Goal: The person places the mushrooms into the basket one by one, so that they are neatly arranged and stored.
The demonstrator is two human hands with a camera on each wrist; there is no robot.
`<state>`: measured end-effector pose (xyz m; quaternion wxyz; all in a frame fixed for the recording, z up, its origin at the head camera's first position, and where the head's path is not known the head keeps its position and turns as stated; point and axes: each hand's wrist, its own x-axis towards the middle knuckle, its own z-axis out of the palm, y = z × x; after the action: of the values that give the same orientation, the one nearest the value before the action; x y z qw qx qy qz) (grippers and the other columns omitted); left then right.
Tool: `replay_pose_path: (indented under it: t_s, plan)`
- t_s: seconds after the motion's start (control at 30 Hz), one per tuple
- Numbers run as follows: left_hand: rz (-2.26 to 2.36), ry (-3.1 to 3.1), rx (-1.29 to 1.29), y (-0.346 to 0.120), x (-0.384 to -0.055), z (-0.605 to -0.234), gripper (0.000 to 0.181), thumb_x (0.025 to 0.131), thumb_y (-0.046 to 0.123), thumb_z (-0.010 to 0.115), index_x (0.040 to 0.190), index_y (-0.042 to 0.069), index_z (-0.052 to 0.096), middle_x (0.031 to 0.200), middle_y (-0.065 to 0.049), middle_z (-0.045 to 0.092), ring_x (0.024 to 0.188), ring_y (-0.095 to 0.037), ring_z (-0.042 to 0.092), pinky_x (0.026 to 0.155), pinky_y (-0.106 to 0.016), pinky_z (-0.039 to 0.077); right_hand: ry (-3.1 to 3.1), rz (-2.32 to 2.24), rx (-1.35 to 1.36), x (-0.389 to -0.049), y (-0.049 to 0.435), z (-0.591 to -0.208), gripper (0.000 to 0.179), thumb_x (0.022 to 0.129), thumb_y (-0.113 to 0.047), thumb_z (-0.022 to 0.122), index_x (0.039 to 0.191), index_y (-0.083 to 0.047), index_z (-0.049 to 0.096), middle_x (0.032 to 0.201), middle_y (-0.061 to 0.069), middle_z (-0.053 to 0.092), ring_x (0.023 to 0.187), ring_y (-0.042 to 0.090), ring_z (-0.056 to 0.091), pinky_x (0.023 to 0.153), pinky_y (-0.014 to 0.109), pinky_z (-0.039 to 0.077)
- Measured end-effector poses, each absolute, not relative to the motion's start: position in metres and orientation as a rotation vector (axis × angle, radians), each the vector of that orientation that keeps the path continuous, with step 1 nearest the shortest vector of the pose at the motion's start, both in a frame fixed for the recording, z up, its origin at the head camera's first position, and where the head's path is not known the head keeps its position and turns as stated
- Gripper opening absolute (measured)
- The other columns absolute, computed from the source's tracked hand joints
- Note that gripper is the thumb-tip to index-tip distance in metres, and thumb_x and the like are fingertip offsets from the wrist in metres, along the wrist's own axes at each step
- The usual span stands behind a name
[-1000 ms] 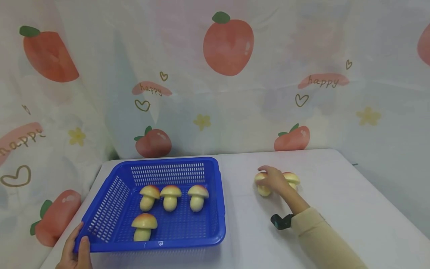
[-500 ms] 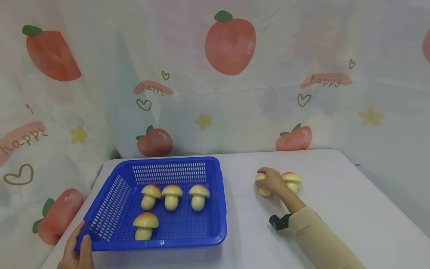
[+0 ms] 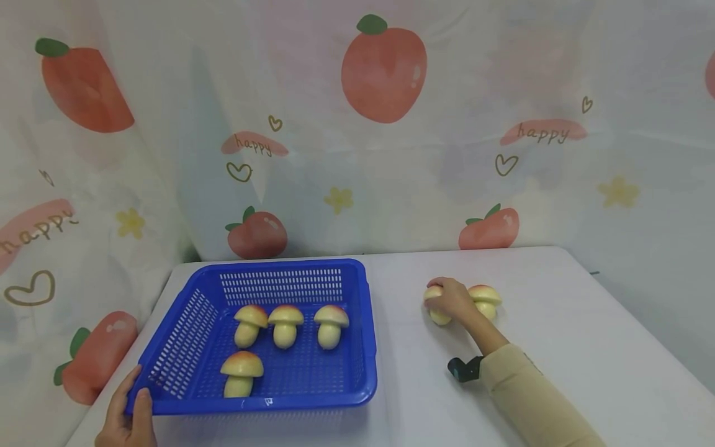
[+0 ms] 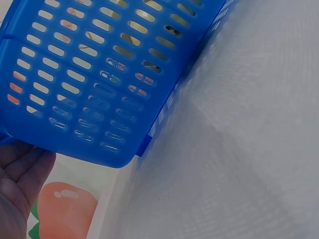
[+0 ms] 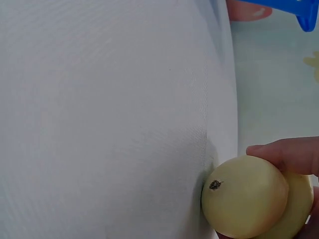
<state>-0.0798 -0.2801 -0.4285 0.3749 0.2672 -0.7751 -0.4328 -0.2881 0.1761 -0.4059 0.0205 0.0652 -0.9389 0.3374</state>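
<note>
My right hand (image 3: 451, 299) holds a toy mushroom (image 3: 439, 318), cream with a rounded stem, on the right half of the table. In the right wrist view the mushroom (image 5: 244, 196) shows its stem end, thumb and fingers around its cap. Just to the right stands a second mushroom (image 3: 485, 297) with a red-tinged cap. My left hand (image 3: 127, 416) grips the near left corner of a blue plastic basket (image 3: 262, 406), thumb over the rim. Inside lie several like mushrooms, one (image 3: 241, 374) near the front and a row (image 3: 285, 326) behind it.
A white cloth covers the table (image 3: 536, 347). Behind and to the left hangs a curtain (image 3: 391, 174) printed with fruit and hearts. A black device (image 3: 465, 369) is at my right wrist, by the beige sleeve (image 3: 530, 397).
My right hand's fingers have closed in on the mushroom, which stays in place. The left hand stays on the basket corner; the view has shifted slightly.
</note>
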Motion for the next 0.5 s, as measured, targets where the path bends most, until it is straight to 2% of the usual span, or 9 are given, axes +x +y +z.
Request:
replay_pose_path:
  t_s: [0.5]
  plan:
    - [-1.097,-1.963,0.654,-0.28,-0.08,-0.428,0.037,0.094,0.013,0.046,0.13,0.009,0.053,0.109,-0.031,0.057,0.066,0.024,0.037,0.055,0.0,0.032,-2.875,1.334,0.219,-0.279,0.166,-0.404,0.037,0.074,-0.014,0.071,0.106,0.003,0.061,0.099,0.016,0.06,0.085,0.026,0.053,0.075,0.038,0.041]
